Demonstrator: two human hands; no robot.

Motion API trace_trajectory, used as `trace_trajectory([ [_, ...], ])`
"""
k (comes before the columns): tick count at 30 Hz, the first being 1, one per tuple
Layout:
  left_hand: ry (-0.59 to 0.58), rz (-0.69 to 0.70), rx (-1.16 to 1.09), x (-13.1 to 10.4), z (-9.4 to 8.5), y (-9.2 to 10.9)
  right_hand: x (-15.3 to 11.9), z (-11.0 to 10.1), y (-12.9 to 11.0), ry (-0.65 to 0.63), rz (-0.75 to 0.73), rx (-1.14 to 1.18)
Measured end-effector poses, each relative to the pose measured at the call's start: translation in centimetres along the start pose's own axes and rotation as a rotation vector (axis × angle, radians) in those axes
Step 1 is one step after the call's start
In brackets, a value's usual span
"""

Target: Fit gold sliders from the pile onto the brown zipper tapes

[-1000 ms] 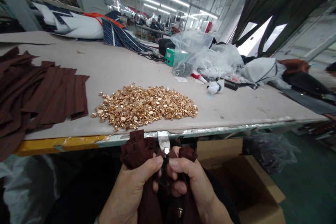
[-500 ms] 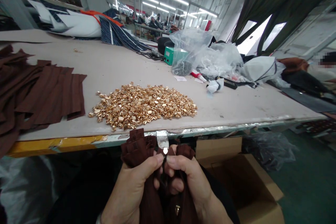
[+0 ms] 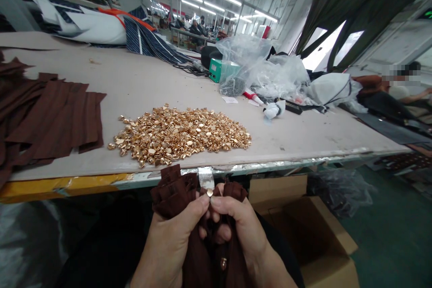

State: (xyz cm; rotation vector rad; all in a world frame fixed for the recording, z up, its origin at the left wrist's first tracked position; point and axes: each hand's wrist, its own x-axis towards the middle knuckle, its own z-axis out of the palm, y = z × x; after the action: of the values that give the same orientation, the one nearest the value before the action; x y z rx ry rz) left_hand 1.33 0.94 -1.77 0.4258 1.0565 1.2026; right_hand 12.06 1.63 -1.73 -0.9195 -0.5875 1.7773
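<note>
My left hand is closed around a bunch of folded brown zipper strips. Another brown bunch sits in my right hand, which is closed too. Both thumbs come together at a small gold zipper slider, pinched at the top between the bunches. Fingers hide how it meets the fabric. Lower down, a second gold slider shows on the brown strip under my right hand. Just beyond my hands, a heap of small gold sliders lies on the table.
The grey table has a taped front edge. More brown strips lie at left. Behind are a green box, clear plastic bags and striped cloth. An open cardboard box stands below right. A person sits at far right.
The view has shifted slightly, so the table things appear a little further left. My hands keep their grip, thumbs still together at the slider, which has tilted a little.
</note>
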Motion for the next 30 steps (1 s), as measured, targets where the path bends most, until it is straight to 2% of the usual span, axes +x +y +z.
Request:
trace_trajectory([
  [5,0.025,0.043,-0.013,-0.2,0.1,-0.1,-0.1,0.1,0.3,0.025,-0.043,-0.023],
  [10,-0.033,0.091,0.036,0.3,0.1,0.2,0.3,0.3,0.1,0.012,-0.061,-0.043],
  [14,-0.052,0.051,0.074,0.5,-0.4,0.2,0.2,-0.6,-0.3,-0.004,-0.041,-0.156],
  [19,-0.092,-0.013,0.093,0.2,-1.1,0.0,0.2,-1.5,-1.6,0.100,-0.173,-0.456],
  [25,-0.071,-0.102,0.005,-0.1,-1.4,0.0,0.5,-0.1,-3.0,0.072,-0.321,-0.772],
  [27,-0.078,-0.153,0.003,-0.1,-1.3,0.1,0.5,0.7,-3.2,0.113,-0.422,-0.915],
  [30,-0.090,-0.159,0.025,-0.3,-1.2,0.3,1.0,1.9,-3.8,0.263,-0.641,-1.299],
])
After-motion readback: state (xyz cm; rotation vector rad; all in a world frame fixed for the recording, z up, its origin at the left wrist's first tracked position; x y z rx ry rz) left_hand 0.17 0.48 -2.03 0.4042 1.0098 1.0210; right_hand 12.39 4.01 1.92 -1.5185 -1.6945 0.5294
